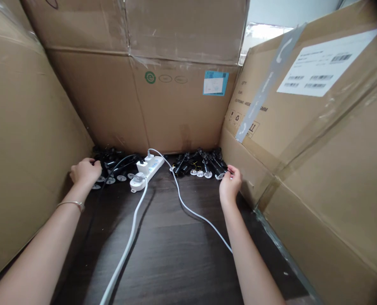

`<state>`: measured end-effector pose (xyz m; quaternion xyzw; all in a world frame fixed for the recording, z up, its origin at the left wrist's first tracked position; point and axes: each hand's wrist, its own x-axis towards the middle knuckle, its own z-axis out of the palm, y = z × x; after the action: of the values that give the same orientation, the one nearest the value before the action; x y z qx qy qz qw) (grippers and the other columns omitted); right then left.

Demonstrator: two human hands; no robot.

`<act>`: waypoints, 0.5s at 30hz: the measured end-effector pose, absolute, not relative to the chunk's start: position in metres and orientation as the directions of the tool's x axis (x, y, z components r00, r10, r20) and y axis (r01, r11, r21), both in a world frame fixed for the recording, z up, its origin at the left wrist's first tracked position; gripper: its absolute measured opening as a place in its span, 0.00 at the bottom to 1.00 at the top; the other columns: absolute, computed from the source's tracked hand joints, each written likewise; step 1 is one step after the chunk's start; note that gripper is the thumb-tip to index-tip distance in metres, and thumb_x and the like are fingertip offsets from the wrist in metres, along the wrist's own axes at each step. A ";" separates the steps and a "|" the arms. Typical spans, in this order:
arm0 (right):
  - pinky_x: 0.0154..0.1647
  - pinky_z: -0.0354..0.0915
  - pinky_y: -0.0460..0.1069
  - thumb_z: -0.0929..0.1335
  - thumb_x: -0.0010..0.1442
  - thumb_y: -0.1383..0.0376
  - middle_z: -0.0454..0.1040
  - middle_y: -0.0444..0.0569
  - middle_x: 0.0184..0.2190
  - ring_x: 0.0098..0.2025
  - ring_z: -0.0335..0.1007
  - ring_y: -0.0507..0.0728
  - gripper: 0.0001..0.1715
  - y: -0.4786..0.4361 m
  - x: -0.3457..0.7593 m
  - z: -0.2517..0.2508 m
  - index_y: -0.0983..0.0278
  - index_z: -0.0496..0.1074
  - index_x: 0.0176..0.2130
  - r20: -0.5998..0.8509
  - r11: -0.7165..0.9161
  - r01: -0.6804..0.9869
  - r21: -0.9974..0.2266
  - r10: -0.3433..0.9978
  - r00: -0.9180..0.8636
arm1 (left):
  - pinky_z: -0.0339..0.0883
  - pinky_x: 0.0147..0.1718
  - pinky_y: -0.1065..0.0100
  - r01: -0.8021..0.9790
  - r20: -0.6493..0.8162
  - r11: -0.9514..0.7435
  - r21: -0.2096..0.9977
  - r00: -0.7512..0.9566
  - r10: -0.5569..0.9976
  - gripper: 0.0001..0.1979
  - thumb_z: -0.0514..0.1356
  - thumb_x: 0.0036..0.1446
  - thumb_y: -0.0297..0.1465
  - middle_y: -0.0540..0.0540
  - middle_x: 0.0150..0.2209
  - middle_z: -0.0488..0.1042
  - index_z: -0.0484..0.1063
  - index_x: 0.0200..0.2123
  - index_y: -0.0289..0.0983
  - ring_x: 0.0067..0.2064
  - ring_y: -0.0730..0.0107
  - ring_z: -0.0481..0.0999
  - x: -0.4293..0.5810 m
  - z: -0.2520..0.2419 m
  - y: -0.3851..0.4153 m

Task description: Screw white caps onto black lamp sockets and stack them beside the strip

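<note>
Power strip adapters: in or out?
In: two white adapters sit on the power strip, the thin white cable leading from the rear one. Whether the strip is powered, cannot tell.

I was looking into a storage or work space, though which one I couldn't tell. Big cardboard boxes walled in a dark wood-look surface; a barcode label and grey tape marked one. A power strip lay near bunches of similar black parts.
</note>
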<state>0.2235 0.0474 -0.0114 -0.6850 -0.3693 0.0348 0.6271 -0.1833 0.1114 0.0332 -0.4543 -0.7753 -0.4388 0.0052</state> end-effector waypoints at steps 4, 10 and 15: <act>0.49 0.54 0.55 0.60 0.50 0.73 0.66 0.57 0.50 0.50 0.57 0.62 0.24 0.053 0.227 -0.026 0.69 0.68 0.48 0.411 -0.087 0.597 -0.797 0.647 0.643 | 0.56 0.47 0.49 0.762 0.513 0.177 0.623 -0.569 0.642 0.14 0.60 0.43 0.31 0.43 0.30 0.68 0.70 0.36 0.32 0.43 0.54 0.63 -0.183 0.036 0.111; 0.48 0.50 0.58 0.64 0.53 0.66 0.64 0.59 0.51 0.51 0.52 0.66 0.27 0.057 0.220 -0.039 0.67 0.64 0.53 0.400 -0.211 0.726 -0.655 0.718 0.569 | 0.55 0.50 0.56 0.912 0.844 -0.068 0.404 -0.343 0.413 0.14 0.56 0.51 0.28 0.41 0.40 0.71 0.68 0.42 0.29 0.43 0.61 0.65 -0.134 0.058 0.082; 0.49 0.48 0.60 0.66 0.52 0.63 0.63 0.64 0.47 0.51 0.51 0.69 0.23 0.057 0.219 -0.043 0.71 0.67 0.47 0.402 -0.259 0.722 -0.642 0.688 0.604 | 0.60 0.45 0.61 0.873 0.878 -0.340 0.349 -0.178 0.444 0.10 0.56 0.53 0.28 0.43 0.39 0.71 0.69 0.39 0.32 0.41 0.63 0.66 -0.057 0.061 0.030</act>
<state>0.2188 0.0574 -0.0431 -0.7932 -0.4443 -0.0202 0.4159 -0.0565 0.0301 0.0610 -0.6104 -0.5396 -0.5456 0.1967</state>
